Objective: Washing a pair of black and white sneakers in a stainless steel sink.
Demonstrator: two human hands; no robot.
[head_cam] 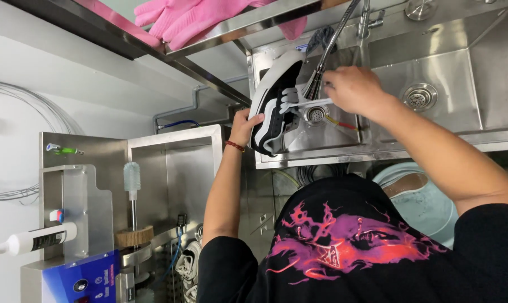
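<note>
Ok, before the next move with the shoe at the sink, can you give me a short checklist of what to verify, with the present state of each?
1. Left hand grips the black and white shoe firmly: ok, fingers wrap its edge.
2. Right hand holds the spray hose near its nozzle: ok.
3. Shoe is over the small sink basin, not over the floor: ok.
4. Nozzle points at the shoe: ok.
5. Water is running: cannot tell, no stream shows.
6. Drain is free: ok, nothing lies on it.
</note>
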